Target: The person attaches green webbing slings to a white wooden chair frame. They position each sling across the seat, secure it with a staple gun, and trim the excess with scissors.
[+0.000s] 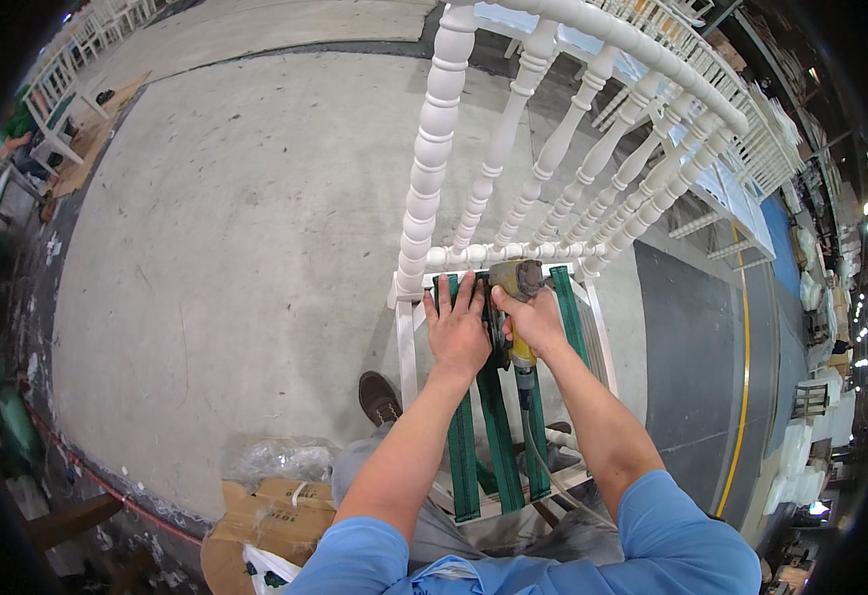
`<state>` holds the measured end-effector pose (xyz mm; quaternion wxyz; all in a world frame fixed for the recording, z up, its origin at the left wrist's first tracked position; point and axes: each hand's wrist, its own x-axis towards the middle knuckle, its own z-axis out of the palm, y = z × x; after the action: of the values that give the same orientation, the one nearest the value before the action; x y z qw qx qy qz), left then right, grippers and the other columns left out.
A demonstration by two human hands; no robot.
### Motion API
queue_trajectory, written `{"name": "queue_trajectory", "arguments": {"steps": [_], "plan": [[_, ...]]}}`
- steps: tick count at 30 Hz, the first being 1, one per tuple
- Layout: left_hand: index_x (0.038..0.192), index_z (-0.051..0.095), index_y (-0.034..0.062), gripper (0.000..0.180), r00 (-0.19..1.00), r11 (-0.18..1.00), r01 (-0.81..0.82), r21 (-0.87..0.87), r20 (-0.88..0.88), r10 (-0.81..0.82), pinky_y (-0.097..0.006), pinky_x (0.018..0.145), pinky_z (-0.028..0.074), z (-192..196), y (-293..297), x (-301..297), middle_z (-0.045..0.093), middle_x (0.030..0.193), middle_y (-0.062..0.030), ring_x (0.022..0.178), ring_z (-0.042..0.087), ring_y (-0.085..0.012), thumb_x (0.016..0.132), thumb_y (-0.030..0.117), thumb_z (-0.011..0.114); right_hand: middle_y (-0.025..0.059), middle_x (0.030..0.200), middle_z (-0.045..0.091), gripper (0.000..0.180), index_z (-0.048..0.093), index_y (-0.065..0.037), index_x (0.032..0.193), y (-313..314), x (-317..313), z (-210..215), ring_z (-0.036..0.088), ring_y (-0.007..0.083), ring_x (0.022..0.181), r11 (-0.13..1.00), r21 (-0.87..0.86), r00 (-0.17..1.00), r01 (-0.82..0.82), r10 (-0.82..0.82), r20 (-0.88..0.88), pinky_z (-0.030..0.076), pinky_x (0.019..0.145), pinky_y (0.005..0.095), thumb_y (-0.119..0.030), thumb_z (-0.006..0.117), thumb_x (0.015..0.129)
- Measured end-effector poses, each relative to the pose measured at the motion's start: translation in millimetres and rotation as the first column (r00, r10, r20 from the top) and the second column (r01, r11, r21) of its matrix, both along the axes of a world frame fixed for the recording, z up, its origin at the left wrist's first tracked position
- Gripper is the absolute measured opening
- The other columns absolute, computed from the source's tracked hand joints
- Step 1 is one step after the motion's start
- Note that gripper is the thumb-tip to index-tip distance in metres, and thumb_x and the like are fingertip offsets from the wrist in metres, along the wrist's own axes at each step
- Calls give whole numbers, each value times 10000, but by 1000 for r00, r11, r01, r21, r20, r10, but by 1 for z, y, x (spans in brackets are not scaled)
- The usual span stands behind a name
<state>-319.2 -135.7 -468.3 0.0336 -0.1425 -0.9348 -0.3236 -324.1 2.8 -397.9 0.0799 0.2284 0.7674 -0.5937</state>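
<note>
A white chair [436,149] with turned spindles stands in front of me, its seat frame open underneath. Several green webbing straps [498,426] run from the back rail toward me; the near ends of some hang loose. My left hand [459,337] lies with fingers stretched out on a strap at the back of the seat. My right hand [536,322] is wrapped round the yellow handle of a pneumatic staple gun [519,280], whose grey head is over the back rail, close beside my left fingers. An air hose [531,421] runs from its handle toward me. The tool's tip is hidden.
Cardboard [270,521] and clear plastic wrap [280,458] lie at my lower left, near my shoe [379,397]. More white spindle furniture [721,198] stands at the right. At the far left, a person [25,139] sits by white chairs [55,99]. A yellow line [741,377] marks the floor.
</note>
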Motion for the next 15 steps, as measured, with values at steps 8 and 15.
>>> {"name": "queue_trajectory", "arguments": {"steps": [8,15], "plan": [[1509,603,71,569,1000,999,-2,36,9,1,-596,1315,155,-2,-4,-1,396,1703,-134,1615,263,-388,949,146,659,30,704,666,355,700,-23,899,0,4,1,605,122,511,999,-43,1000,12,-13,-5,495,454,296,-346,832,966],[1442,643,8,491,999,999,-9,43,33,8,-600,1312,167,-4,-4,-4,383,1704,-160,1609,273,-397,974,158,631,33,689,667,361,703,-26,896,-1,-2,-6,612,124,511,999,-36,999,-40,40,-3,492,452,294,-357,832,960]]}}
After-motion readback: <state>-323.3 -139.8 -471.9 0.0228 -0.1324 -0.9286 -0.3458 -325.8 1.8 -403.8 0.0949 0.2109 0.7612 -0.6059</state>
